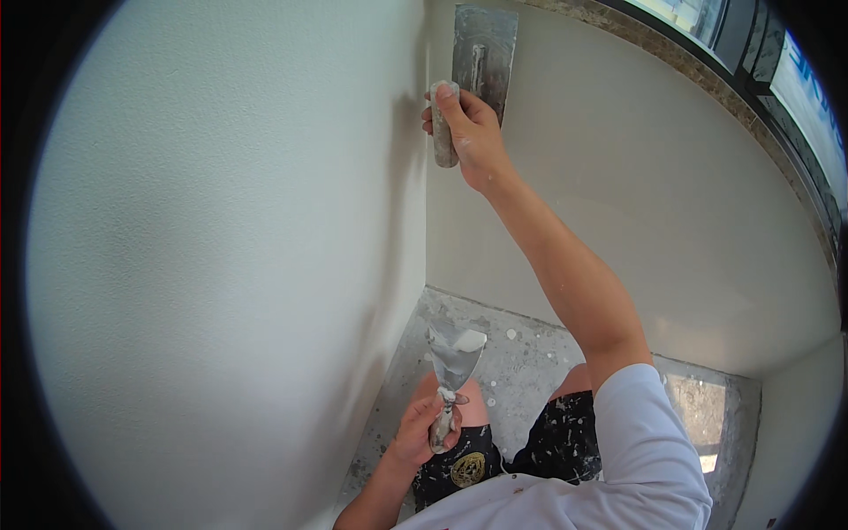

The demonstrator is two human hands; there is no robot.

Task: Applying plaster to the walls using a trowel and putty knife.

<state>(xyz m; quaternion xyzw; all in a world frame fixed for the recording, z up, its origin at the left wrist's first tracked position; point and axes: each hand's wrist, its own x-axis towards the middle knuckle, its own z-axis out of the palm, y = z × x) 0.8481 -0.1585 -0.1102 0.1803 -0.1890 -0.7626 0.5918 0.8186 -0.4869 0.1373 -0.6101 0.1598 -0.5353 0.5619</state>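
My right hand (pixel 473 132) is raised toward the corner and wrapped round the worn handle of a plastering trowel (pixel 500 55). The trowel's rectangular grey blade is at the wall below the window, close beside the inside corner; whether it touches cannot be told. Lower down, in front of my knees, my left hand (pixel 422 428) grips the handle of a putty knife (pixel 455 360). Its flared metal blade points away from me and carries a lump of white putty (pixel 470 341). Dried filler marks both handles.
A pale textured wall (pixel 221 221) rises close on my left. The smooth wall (pixel 671 238) ahead meets it in a corner under a brown stone sill (pixel 698 84) and window. White splashes dot the grey concrete floor (pixel 517 389). Sunlight falls on the floor at right.
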